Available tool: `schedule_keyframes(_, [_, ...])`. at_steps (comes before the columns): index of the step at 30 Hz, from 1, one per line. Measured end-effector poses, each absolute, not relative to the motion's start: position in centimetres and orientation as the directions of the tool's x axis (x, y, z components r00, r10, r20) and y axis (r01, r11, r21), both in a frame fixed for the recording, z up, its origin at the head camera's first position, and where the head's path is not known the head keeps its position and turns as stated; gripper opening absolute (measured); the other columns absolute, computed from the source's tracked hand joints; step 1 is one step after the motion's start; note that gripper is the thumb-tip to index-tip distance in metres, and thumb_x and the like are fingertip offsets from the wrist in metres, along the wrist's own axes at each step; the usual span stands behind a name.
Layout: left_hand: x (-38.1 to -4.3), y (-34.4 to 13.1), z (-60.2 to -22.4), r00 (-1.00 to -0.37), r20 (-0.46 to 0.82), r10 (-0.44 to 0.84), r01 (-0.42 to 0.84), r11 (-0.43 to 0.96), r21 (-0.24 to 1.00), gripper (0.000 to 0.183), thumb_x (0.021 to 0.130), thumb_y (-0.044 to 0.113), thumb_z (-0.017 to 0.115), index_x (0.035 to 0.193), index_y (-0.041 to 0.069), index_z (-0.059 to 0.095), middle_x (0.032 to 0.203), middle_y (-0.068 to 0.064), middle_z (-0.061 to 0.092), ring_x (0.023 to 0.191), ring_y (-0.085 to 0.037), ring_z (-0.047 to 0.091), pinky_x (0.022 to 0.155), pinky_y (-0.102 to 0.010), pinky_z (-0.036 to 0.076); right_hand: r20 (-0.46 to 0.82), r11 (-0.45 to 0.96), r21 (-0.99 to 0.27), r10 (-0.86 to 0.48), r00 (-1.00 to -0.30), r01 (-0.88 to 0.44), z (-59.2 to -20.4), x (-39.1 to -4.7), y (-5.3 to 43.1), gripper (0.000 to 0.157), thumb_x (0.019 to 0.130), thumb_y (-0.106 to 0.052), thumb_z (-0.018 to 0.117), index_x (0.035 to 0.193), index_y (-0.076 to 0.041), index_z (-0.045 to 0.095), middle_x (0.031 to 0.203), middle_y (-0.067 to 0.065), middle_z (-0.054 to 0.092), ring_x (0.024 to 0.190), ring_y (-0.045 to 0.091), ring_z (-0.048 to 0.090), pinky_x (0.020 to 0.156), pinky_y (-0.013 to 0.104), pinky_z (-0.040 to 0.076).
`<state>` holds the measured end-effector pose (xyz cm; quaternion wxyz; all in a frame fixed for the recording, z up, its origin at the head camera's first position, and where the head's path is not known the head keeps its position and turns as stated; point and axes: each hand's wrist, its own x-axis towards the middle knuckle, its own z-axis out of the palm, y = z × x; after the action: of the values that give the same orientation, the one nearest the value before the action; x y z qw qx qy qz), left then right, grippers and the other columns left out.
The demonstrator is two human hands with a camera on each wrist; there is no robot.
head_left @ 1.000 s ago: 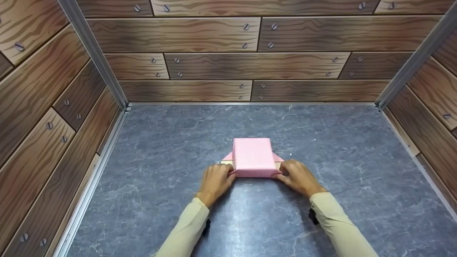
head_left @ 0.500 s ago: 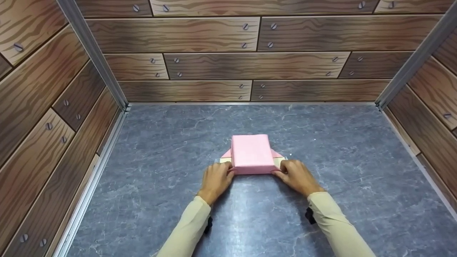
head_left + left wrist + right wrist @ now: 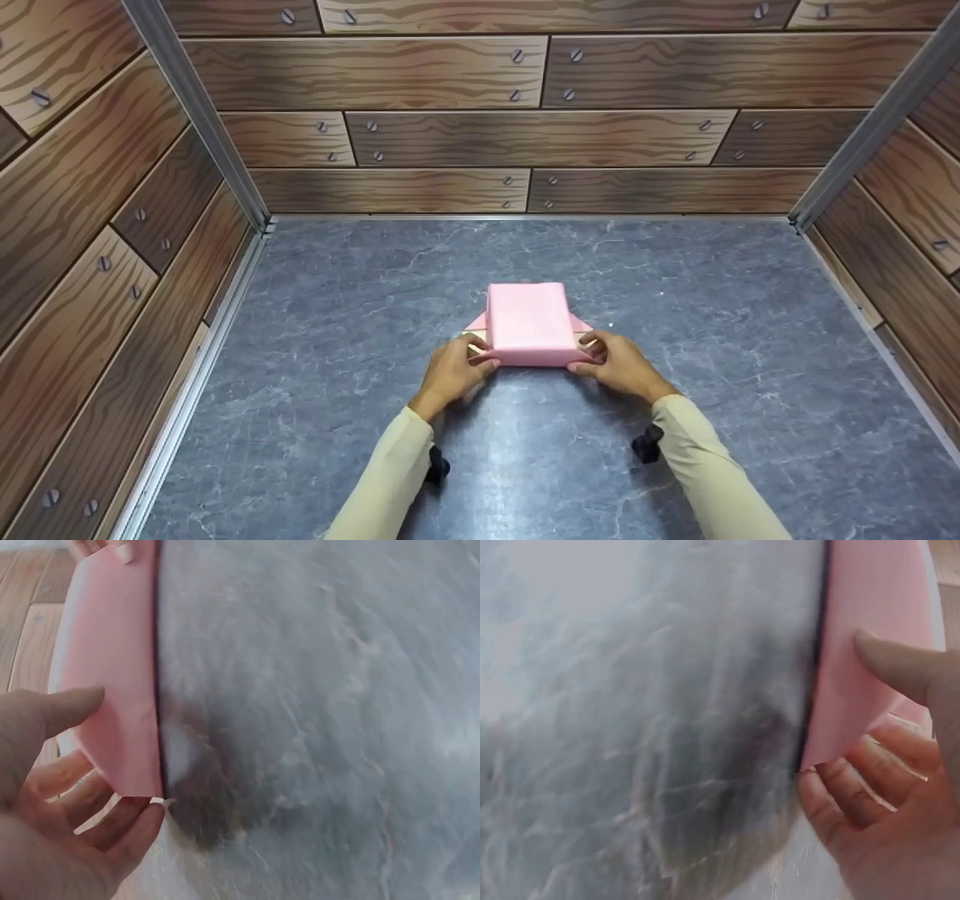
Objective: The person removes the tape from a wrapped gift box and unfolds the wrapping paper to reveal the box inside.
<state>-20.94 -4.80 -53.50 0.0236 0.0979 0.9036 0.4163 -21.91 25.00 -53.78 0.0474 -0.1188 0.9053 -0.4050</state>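
Note:
A box wrapped in pink paper (image 3: 528,318) lies on the grey marbled table. Folded paper flaps stick out at its sides, the left flap (image 3: 478,323) and the right flap (image 3: 579,323) both showing pink and cream. At the near left corner my left hand (image 3: 448,372) has its thumb against the pink front face, with curled fingers behind the flap edge (image 3: 127,757). My right hand (image 3: 628,366) mirrors it at the near right corner: thumb on the front (image 3: 855,705), fingers bent behind the paper. The box's far side is hidden.
Wood-plank-patterned walls (image 3: 450,139) rise at the back and both sides. Metal strips (image 3: 196,390) border the table (image 3: 360,285) on the left and right. A black wrist device (image 3: 438,465) shows below the left sleeve, another (image 3: 646,444) below the right sleeve.
The wrapped box has shifted slightly away from the person. Both hands have turned a little and their fingers have loosened at the flaps, while the thumbs have moved onto the front face.

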Motion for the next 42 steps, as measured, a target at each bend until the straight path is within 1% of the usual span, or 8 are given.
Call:
schedule_keyframes(4, [-21.1,-5.2,-53.1,-0.975,-0.087,0.204,0.045,0.567,0.823,0.038,0.088,0.028,0.081,0.116,0.008,0.067,0.107,-0.013,0.072,0.1,-0.028,0.068,0.089,-0.046,0.054,-0.068,0.587,-0.802,-0.271,-0.96,-0.109,-53.6,-22.0,25.3,0.054,0.079,-0.019,0.088,0.118,0.008,0.063,0.101,0.015,0.069,0.09,0.023,0.065,0.081,0.033,0.054])
schedule_keyframes(7, [-21.2,-5.5,-53.0,-0.968,-0.125,0.216,0.009,0.531,0.847,0.041,0.086,0.026,0.083,0.118,0.006,0.066,0.106,-0.014,0.071,0.098,-0.027,0.067,0.089,-0.046,0.054,-0.116,0.545,-0.836,-0.29,-0.95,-0.064,-53.5,-22.0,25.4,0.057,0.079,-0.018,0.088,0.121,0.009,0.061,0.104,0.015,0.068,0.093,0.023,0.064,0.082,0.03,0.052])
schedule_keyframes(16, [-21.2,-5.8,-52.8,-0.958,-0.151,0.245,-0.046,0.39,0.92,0.047,0.084,0.02,0.084,0.121,0.0,0.063,0.109,-0.019,0.072,0.102,-0.028,0.069,0.088,-0.042,0.056,-0.197,0.508,-0.861,-0.284,-0.938,0.028,-53.2,-21.9,25.4,0.062,0.081,-0.015,0.086,0.129,0.01,0.057,0.115,0.017,0.066,0.103,0.027,0.062,0.088,0.031,0.051])
schedule_keyframes(23, [-21.1,-5.8,-52.8,-0.96,-0.134,0.248,-0.054,0.307,0.95,0.047,0.082,0.012,0.085,0.119,-0.003,0.062,0.102,-0.017,0.072,0.091,-0.02,0.068,0.074,-0.028,0.054,-0.204,0.49,-0.872,-0.331,-0.921,0.017,-53.0,-21.8,25.4,0.061,0.08,-0.011,0.085,0.128,0.012,0.056,0.114,0.018,0.065,0.1,0.023,0.062,0.084,0.023,0.05])
schedule_keyframes(28, [-21.0,-5.9,-52.9,-0.964,-0.105,0.243,-0.028,0.301,0.953,0.045,0.079,0.009,0.086,0.117,-0.002,0.065,0.106,-0.018,0.071,0.098,-0.025,0.068,0.082,-0.033,0.057,-0.184,0.439,-0.899,-0.371,-0.91,0.003,-53.1,-21.8,25.5,0.06,0.079,-0.006,0.085,0.126,0.015,0.055,0.11,0.017,0.066,0.097,0.02,0.063,0.081,0.019,0.052])
schedule_keyframes(32, [-21.0,-6.0,-53.1,-0.965,-0.079,0.251,0.004,0.317,0.948,0.046,0.079,0.007,0.086,0.117,-0.003,0.064,0.109,-0.019,0.07,0.105,-0.031,0.066,0.09,-0.039,0.056,-0.18,0.432,-0.902,-0.383,-0.906,-0.003,-53.2,-21.7,25.7,0.061,0.077,-0.003,0.085,0.127,0.015,0.054,0.111,0.018,0.067,0.1,0.022,0.064,0.085,0.022,0.053])
schedule_keyframes(38, [-20.9,-6.1,-53.4,-0.959,-0.03,0.281,0.056,0.294,0.954,0.047,0.077,0.001,0.086,0.118,-0.004,0.063,0.105,-0.021,0.071,0.099,-0.029,0.068,0.087,-0.038,0.057,-0.164,0.486,-0.873,-0.366,-0.916,-0.038,-53.1,-21.4,25.7,0.063,0.076,-0.006,0.087,0.127,0.013,0.055,0.113,0.02,0.066,0.105,0.032,0.063,0.093,0.038,0.051])
schedule_keyframes(42, [-20.8,-6.1,-53.4,-0.96,-0.023,0.278,0.063,0.296,0.953,0.051,0.074,-0.002,0.087,0.118,-0.002,0.063,0.106,-0.02,0.071,0.097,-0.028,0.068,0.088,-0.042,0.057,-0.166,0.519,-0.853,-0.349,-0.922,-0.044,-53.2,-21.3,26.0,0.064,0.074,-0.007,0.088,0.127,0.012,0.056,0.11,0.018,0.067,0.098,0.029,0.063,0.085,0.033,0.05])
